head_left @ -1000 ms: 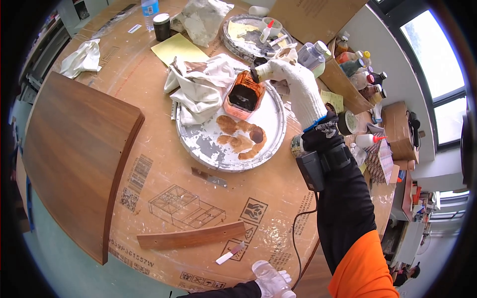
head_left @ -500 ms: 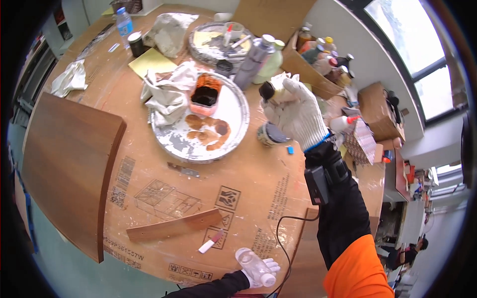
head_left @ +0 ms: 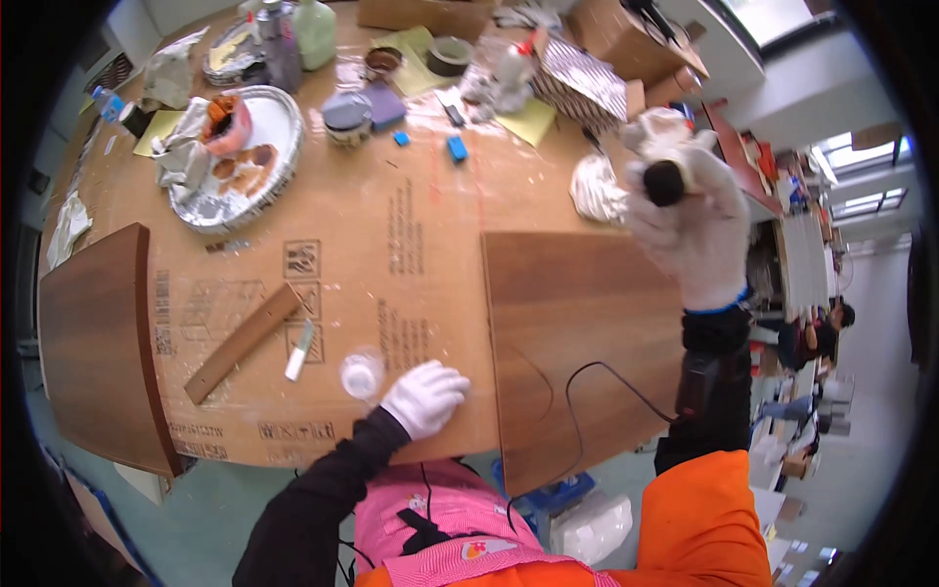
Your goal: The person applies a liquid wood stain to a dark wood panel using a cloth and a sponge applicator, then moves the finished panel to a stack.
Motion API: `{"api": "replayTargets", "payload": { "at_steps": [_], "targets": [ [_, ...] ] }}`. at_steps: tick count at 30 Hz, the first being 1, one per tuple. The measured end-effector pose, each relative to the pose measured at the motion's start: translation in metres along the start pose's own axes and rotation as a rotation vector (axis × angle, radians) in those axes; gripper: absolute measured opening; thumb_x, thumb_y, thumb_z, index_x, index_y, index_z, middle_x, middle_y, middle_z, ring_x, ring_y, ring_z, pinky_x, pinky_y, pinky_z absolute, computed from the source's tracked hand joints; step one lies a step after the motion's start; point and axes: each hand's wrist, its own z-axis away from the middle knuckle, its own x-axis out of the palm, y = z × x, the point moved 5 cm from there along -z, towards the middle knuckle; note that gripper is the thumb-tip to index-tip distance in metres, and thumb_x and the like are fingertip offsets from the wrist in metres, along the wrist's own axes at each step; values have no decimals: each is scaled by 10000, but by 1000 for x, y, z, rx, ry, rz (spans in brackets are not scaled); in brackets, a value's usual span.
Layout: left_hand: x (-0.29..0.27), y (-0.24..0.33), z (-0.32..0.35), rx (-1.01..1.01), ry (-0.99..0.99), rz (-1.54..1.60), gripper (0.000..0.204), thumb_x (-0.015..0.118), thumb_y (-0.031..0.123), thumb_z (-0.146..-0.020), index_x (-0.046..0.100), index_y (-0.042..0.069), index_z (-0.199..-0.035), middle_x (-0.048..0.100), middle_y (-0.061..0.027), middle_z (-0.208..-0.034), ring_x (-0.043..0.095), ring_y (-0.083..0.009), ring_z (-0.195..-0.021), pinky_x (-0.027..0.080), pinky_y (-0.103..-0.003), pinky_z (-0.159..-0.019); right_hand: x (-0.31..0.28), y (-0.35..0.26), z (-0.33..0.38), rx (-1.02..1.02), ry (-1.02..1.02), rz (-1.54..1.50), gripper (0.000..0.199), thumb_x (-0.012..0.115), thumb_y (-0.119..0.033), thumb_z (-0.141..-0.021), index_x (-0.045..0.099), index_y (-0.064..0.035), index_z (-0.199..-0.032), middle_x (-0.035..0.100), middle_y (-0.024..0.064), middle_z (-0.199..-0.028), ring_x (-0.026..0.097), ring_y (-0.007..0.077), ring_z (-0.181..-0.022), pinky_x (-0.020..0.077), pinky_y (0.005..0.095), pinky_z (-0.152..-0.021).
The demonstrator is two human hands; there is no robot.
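My right hand point(head_left: 719, 230), in a white knit glove, is raised over the far right part of a brown wooden panel point(head_left: 577, 342). It is closed around a black-capped bottle point(head_left: 664, 183); motion blur and the fingers hide most of the body. My left hand point(head_left: 426, 399), also white-gloved, lies on the cardboard table cover near the front edge, holding nothing, with fingers fairly flat. Just left of it a clear plastic bottle point(head_left: 362, 375) stands upright. A narrow wooden strip point(head_left: 243, 344) and a small white-handled blade point(head_left: 299, 352) lie farther left.
Another wooden panel point(head_left: 98, 342) sits at the left edge. A paint-smeared round tray point(head_left: 277, 176) holds an orange-stained cup point(head_left: 230, 132) and a rag. A lidded tin point(head_left: 347, 117), blue bits and a tape roll point(head_left: 449, 56) stand farther back. A black cable crosses the right panel.
My right hand has swung right, away from the tray and tin, with the black-capped bottle. The clear bottle has left my left hand and now stands on the table. The view has turned right.
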Motion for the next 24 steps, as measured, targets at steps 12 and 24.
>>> {"api": "replayTargets", "payload": {
  "at_steps": [12,24],
  "targets": [
    [22,20,-3,24,-44,-352,270,725,-11,-767,643,69,-1012,709,-140,-1225,673,-377,-1128,553,-471,-959,-136,20,432,-190,551,61,564,589,40,-1012,401,-135,-1514,535,77,-1406,634,243,-1236,661,252,-722],
    [18,10,-3,-171,88,-401,337,721,15,-746,653,45,-1075,707,-156,-1247,662,-392,-1180,539,-484,-1026,-156,112,228,-141,544,683,583,768,-46,-882,517,3,-1406,646,40,-1173,638,104,-1043,528,273,-914]
  ]
}}
